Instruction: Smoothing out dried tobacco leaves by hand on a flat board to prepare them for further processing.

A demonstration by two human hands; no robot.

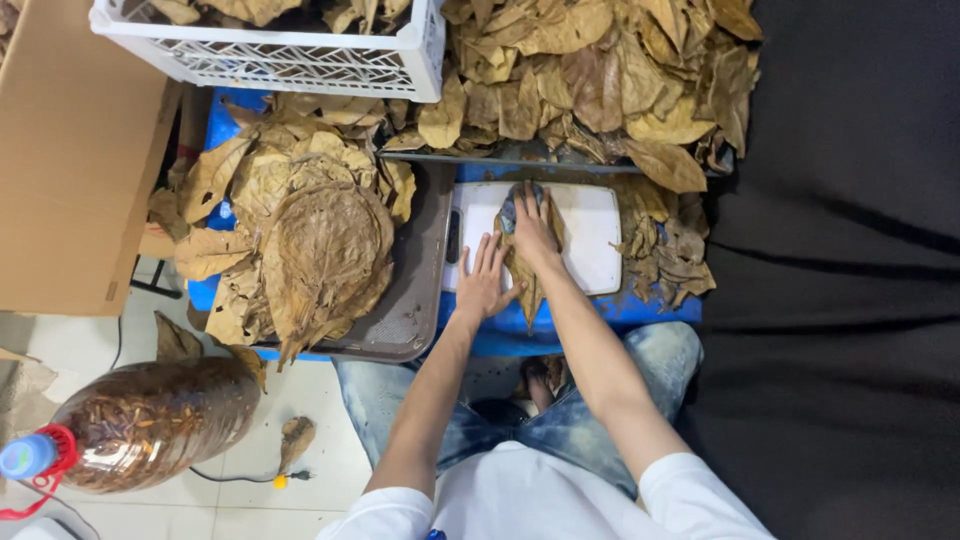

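1. Head view: the left hand (487,280) lies flat, fingers spread, pinning the lower part of a dry brown leaf (524,268) on the white board (590,235).
2. The right hand (535,222) presses a bluish object, too hidden to name, down onto the same leaf.
3. A stack of flattened leaves (315,250) fills the grey tray (415,300); a big loose leaf heap (600,70) behind the board looks unworked, so much seems left.

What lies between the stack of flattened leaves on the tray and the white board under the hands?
In the head view, only the bare grey tray edge separates the leaf stack from the white board; no loose leaves lie there.
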